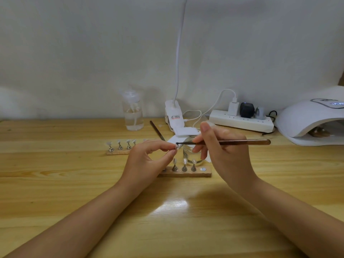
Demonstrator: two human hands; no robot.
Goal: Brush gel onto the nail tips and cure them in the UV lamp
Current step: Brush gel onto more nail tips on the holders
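Left hand: the left hand (149, 155) is raised over the wooden table (74, 183), its thumb and forefinger curled and pinching a small stand with a clear nail tip (177, 146) on it; the tip juts out to the right just past the fingertips (172, 152)
Right hand: the right hand (223, 151) grips a brown brush (232, 142) like a pen, fingers curled round the front part of the handle, thumb lifted above it; the long handle runs out to the right past the hand
Brush and tip: the dark brush end points left and meets the top of the held nail tip, so the tip sits between the two hands, touching the brush and clamped at its base by the left fingers
Near holder: a wooden strip (186, 173) lies just below the hands with three metal stands carrying nail tips (184, 162) and one bare round spot (203, 169) at its right end; its left end is hidden by the left hand
Far holder: a second strip (117, 152) lies to the left, behind the left hand, with more stands and tips on it
Glass jar: a small clear jar (191, 153) stands behind the near holder, partly covered by the right fingers
UV lamp: the white lamp (307, 121) sits at the far right of the table, well apart from the hands, its opening facing left
Back of table: a clear pump bottle (133, 114), a white clip lamp (174, 114), a power strip (242, 121) with plugs, and a second brush (157, 130) lying flat
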